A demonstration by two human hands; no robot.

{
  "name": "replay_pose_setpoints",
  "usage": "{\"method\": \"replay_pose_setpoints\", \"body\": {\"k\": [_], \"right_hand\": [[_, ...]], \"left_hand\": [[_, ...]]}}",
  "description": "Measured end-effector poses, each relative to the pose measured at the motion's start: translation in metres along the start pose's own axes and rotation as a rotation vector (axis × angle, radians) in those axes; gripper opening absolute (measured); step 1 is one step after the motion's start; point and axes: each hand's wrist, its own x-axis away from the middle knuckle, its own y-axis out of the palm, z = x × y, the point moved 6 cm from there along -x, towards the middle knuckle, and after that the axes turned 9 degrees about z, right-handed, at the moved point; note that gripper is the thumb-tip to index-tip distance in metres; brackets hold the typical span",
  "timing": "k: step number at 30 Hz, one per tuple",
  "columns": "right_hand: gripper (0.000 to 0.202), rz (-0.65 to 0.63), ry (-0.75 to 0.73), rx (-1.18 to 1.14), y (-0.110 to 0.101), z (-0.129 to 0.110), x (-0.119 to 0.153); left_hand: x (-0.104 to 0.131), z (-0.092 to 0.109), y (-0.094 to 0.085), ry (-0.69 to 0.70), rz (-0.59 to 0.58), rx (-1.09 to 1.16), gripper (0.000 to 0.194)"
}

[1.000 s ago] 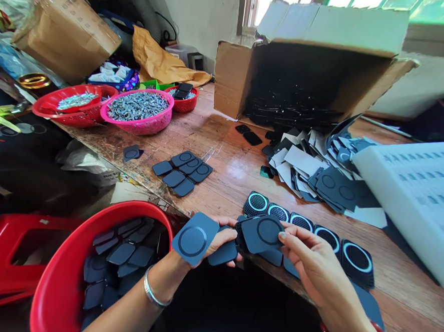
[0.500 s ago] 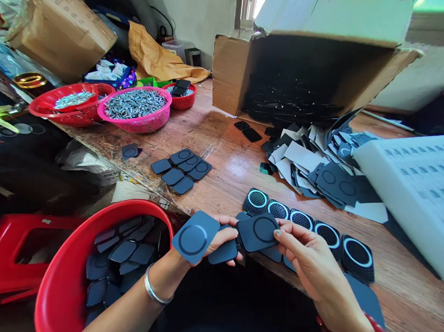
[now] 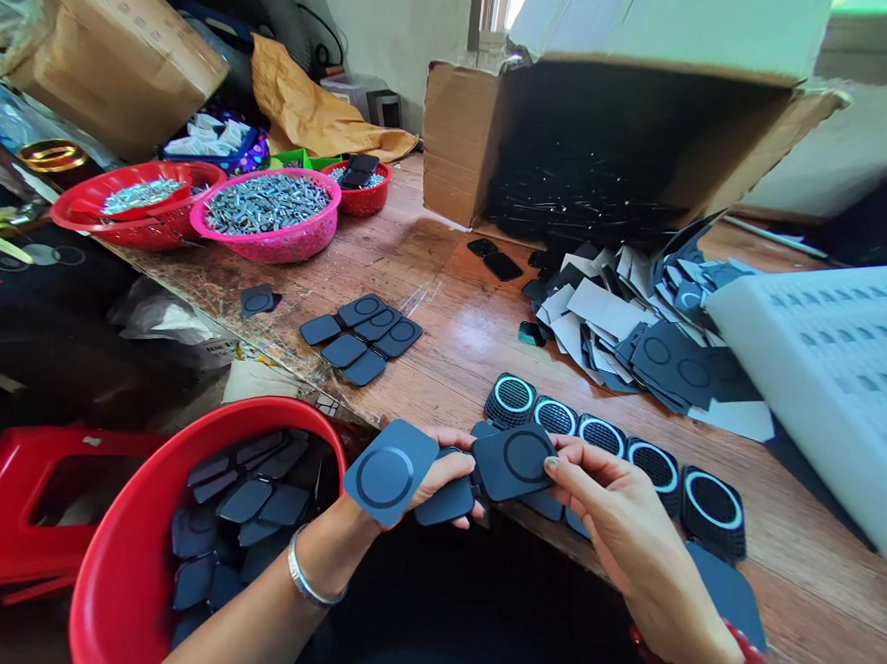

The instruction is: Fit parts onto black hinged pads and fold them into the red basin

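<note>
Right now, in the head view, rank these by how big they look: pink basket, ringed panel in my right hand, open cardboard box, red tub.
Largest to smallest:
1. Open cardboard box
2. Red tub, counting only the part in frame
3. Pink basket
4. Ringed panel in your right hand

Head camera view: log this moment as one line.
left hand: gripping dark panel | right hand: pinching ringed card | row of ringed units: on tabletop | red tub: dark pieces inside
</note>
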Motion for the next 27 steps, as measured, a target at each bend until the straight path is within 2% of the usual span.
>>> {"method": "replay_pose_setpoints", "body": {"k": [19,23,27], "right_hand": [[0.035,0.031,-0.055,0.055,0.0002,-0.0020,0.0008],[0.033,0.054,-0.130,0.097,-0.0023,-0.0019,0.0007],[0.027,0.067,-0.267,0.207,-0.0035,-0.0066,0.0034]], "left_hand": [[-0.0004,-0.0004,0.0001,0.005,0.015,0.002,0.031],[0.0020,0.0024,0.0008,0.025,0.015,-0.005,0.031],[0.0042,0.0058,0.0009,0.054,0.034,-0.026,0.029]]}}
